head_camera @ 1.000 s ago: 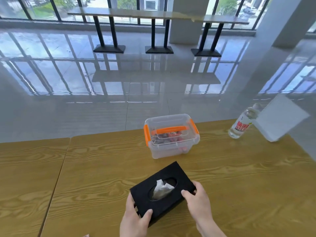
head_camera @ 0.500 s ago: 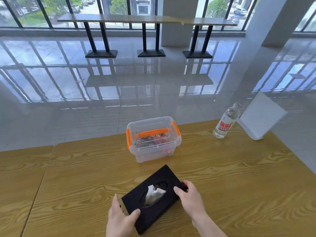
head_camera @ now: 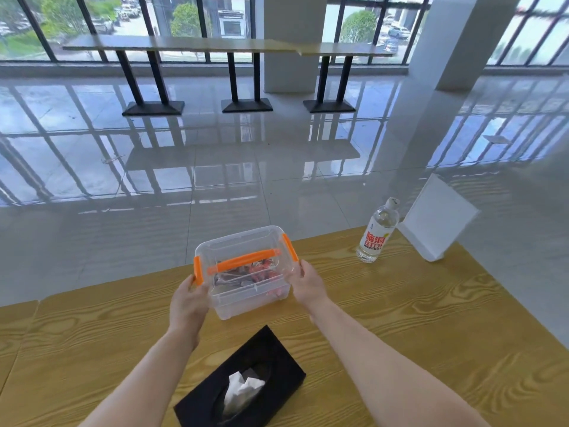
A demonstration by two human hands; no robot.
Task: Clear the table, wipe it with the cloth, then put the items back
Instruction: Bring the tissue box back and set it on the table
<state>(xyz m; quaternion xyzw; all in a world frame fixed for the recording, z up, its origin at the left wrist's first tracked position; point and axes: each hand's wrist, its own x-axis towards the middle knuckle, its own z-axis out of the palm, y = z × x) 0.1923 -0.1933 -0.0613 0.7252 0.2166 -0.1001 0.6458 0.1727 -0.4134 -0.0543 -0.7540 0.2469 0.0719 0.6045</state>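
The left hand [head_camera: 187, 298] grips the left end of a clear plastic box [head_camera: 246, 291], its thumb on the near wall and the fingertips up by the orange latch [head_camera: 197, 271] on that side. The right hand [head_camera: 308, 285] holds the opposite end in the same way, with the thumb on the near corner and the fingers wrapped out of sight behind the wall, just below the other orange latch [head_camera: 290, 246]. Both forearms reach forward from the bottom edge of the view.

The box sits between the two hands near the far edge of the wooden table [head_camera: 400, 318] – whether it rests on the wood or is raised off it cannot be told. Its lid is on, an orange handle [head_camera: 243, 261] lies flat across the top, and small red and dark things show through the walls, too blurred to name.

Nearer the person, between the forearms, a black tissue box [head_camera: 277, 359] lies at an angle on the table with a white tissue [head_camera: 243, 388] sticking out of its slot. To the right of the plastic box, well apart from it, a clear bottle [head_camera: 377, 232] with a red label stands upright – and just beside it a white flat box [head_camera: 437, 220] stands tilted at the table's far right corner.

Beyond the table lie a glossy tiled floor [head_camera: 215, 167] and a long counter [head_camera: 184, 44] on black legs by the windows.
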